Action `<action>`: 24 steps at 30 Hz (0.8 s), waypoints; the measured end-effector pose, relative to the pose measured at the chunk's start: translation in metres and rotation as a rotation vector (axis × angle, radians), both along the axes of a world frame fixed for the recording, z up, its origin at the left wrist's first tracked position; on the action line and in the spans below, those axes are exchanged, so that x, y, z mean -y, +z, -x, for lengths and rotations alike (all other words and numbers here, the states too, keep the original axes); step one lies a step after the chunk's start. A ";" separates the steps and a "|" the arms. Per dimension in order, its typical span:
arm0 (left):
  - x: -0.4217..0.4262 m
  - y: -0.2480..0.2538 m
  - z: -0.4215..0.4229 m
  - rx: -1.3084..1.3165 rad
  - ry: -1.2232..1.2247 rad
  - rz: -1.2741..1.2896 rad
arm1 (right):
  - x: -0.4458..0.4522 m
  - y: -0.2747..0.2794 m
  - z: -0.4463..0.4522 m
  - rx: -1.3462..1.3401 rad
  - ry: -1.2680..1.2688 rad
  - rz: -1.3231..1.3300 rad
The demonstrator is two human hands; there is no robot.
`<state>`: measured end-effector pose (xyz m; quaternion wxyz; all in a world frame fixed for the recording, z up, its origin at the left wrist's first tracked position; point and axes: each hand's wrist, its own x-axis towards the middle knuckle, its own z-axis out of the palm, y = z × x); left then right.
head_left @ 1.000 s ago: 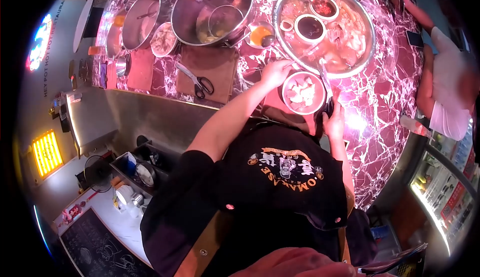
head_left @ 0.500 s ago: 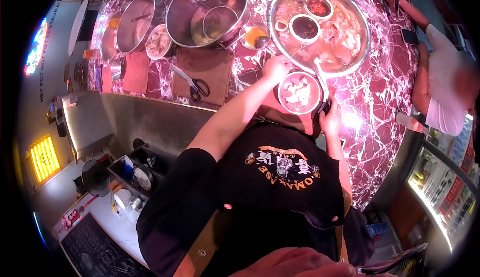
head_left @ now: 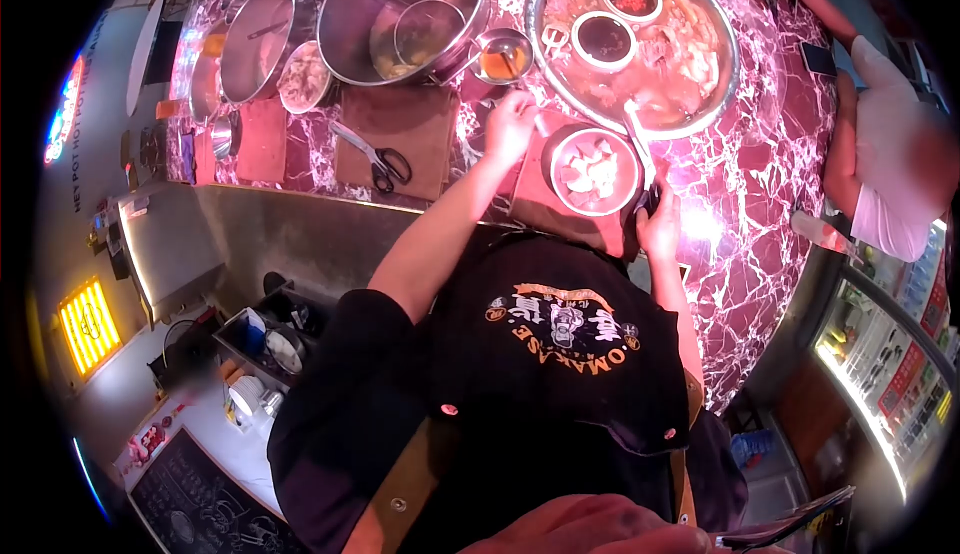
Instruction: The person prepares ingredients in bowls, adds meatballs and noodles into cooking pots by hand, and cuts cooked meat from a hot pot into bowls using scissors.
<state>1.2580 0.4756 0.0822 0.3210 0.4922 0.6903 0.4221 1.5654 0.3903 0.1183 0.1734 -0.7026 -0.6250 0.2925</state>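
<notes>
My right hand [head_left: 657, 224] is closed around the dark handle of a pair of scissors [head_left: 640, 144], whose pale blades point away from me towards the big pan's rim. A round bowl [head_left: 553, 189] with cut, pale pieces of food [head_left: 588, 172] stands just left of that hand, on a brown mat [head_left: 530, 204]. My left hand [head_left: 512, 124] is raised above the counter, left of the bowl, its fingers pinched together. Whether it holds something small cannot be made out. A small pale piece [head_left: 541, 126] shows near its fingertips.
Ahead stands a wide metal pan [head_left: 733, 64] of food in broth with two sauce cups. Left are a small bowl [head_left: 480, 66] of orange liquid, a large pot [head_left: 325, 39] and other scissors [head_left: 385, 166] on a mat. A person [head_left: 885, 144] is at the far right.
My left hand has moved left, away from the food bowl and the pan. A metal utensil's end in the pan looks shifted. My right hand keeps the scissors beside the bowl.
</notes>
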 end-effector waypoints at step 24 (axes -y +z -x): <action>0.066 -0.006 -0.016 -0.244 -0.303 -0.065 | -0.001 -0.005 -0.002 -0.052 0.117 0.020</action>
